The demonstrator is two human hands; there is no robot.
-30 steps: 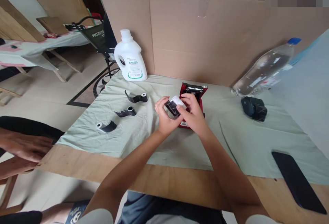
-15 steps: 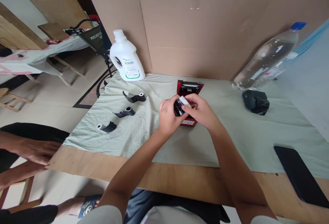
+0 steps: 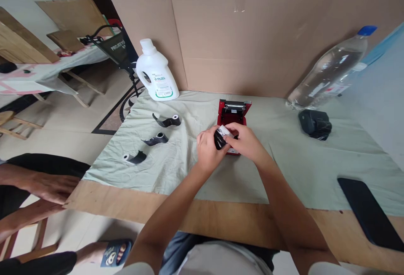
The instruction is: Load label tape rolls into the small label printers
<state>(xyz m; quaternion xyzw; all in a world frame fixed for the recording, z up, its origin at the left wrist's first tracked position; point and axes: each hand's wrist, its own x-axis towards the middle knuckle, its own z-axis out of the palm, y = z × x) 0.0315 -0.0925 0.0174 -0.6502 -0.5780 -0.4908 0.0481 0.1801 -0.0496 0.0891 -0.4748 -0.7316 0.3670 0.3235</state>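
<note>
Both my hands hold a small black-and-white paper roll (image 3: 219,138). My left hand (image 3: 208,148) is closed round its left side. From the right, my right hand (image 3: 246,141) pinches the white part with thumb and fingers. Directly behind and beneath the roll stands a small red printer-like device (image 3: 223,118), its lid raised and a dark roller bar showing on the lid. My hands hide most of its lower half. Left of my hands, three partly unwound black rolls lie on the cloth: a back one (image 3: 170,121), a middle one (image 3: 158,138) and a front one (image 3: 135,157).
A white detergent bottle (image 3: 159,75) stands at the back left before a cardboard wall (image 3: 233,43). To the right are a tilted clear bottle (image 3: 331,69), a black boxy object (image 3: 314,123) and a black phone (image 3: 369,212). Another person's hands (image 3: 47,186) rest beyond the left table edge.
My hands and the roll have come slightly down and toward me, so more of the red device's inside shows. The whole view has shifted a little.
</note>
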